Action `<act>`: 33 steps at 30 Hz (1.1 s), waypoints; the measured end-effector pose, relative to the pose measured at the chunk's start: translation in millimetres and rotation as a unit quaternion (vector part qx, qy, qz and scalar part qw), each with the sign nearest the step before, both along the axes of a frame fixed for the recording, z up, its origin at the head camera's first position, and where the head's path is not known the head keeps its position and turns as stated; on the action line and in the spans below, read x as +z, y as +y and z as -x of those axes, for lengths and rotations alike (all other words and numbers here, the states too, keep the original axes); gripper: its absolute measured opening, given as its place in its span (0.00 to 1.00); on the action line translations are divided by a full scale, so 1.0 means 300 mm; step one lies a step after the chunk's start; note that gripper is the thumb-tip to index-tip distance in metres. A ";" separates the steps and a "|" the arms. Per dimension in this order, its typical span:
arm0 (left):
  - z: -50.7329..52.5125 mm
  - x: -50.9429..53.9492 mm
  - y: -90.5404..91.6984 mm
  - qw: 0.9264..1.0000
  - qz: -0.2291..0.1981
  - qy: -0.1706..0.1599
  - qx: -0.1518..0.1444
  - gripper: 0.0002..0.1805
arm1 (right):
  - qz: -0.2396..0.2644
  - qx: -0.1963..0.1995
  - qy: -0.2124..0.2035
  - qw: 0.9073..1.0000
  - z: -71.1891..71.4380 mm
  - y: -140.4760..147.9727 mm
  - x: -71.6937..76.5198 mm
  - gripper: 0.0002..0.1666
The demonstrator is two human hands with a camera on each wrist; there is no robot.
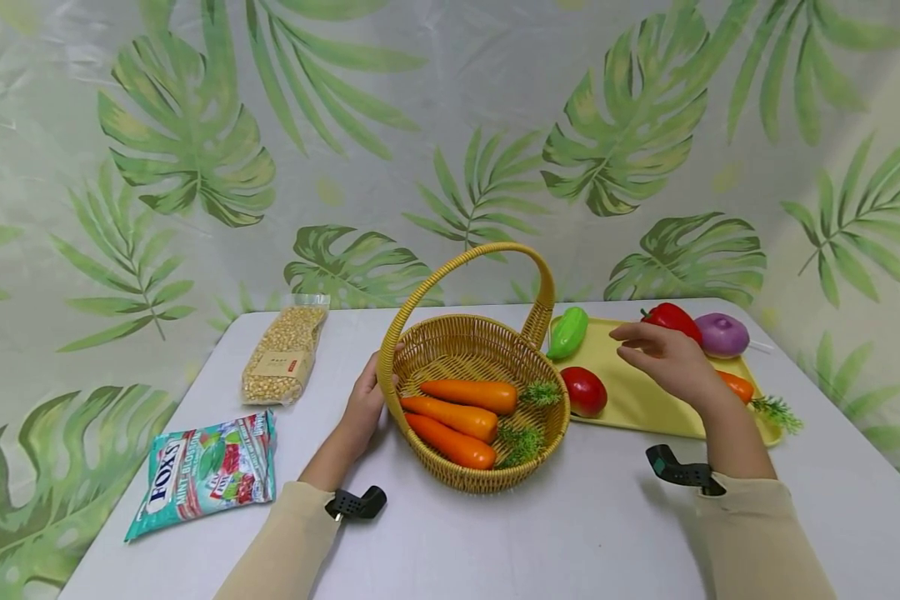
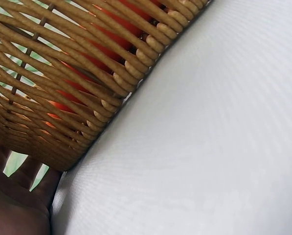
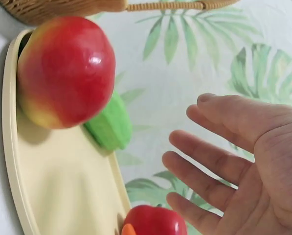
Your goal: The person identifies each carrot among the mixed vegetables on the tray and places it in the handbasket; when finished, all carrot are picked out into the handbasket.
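While the left grip (image 1: 363,398) holds the side of a yellow wicker basket (image 1: 453,478) on the white surface (image 1: 525,542), the right grip (image 1: 667,358) hovers empty, fingers loose, over a tray (image 1: 637,402). The basket looks light and stiff, best lifted by its arched handle (image 1: 538,317); its three carrots (image 1: 468,397) seem smooth, perhaps slippery.

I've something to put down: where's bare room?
Bare: white table in front of the basket, between the sleeves; middle of the yellow tray, between red fruit and red pepper, partly hidden by the right hand. Crowded: the tray's right end and the basket's front, holding three carrots.
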State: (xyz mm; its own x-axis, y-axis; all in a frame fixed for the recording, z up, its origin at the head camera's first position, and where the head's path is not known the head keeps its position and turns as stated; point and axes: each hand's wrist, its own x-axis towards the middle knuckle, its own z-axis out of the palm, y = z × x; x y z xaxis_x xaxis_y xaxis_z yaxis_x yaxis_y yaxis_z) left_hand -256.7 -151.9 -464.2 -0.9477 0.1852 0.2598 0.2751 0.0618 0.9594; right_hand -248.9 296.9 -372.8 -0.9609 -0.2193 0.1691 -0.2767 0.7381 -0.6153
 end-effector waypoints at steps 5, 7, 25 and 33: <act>0.000 0.002 0.001 1.000 0.000 -0.004 -0.001 0.26 | -0.016 -0.018 0.003 1.000 0.005 0.031 -0.016 0.23; 0.000 0.002 0.002 1.000 -0.001 -0.005 -0.003 0.26 | -0.024 -0.027 0.004 0.999 0.005 0.042 -0.022 0.23; -0.005 0.003 0.004 1.000 -0.014 0.003 -0.005 0.26 | -0.036 -0.049 -0.047 0.997 0.021 0.104 -0.078 0.30; -0.004 0.002 0.002 1.000 -0.015 0.005 -0.005 0.27 | -0.039 -0.036 -0.064 0.997 0.029 0.119 -0.106 0.29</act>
State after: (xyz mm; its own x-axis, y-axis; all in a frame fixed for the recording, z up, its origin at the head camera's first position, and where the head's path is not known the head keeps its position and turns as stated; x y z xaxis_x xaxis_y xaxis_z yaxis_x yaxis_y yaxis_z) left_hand -255.4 -151.1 -463.5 -0.9431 0.1860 0.2756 0.2860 0.0311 0.9577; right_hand -257.7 332.5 -404.8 -0.9872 -0.1567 0.0298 -0.1446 0.8006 -0.5815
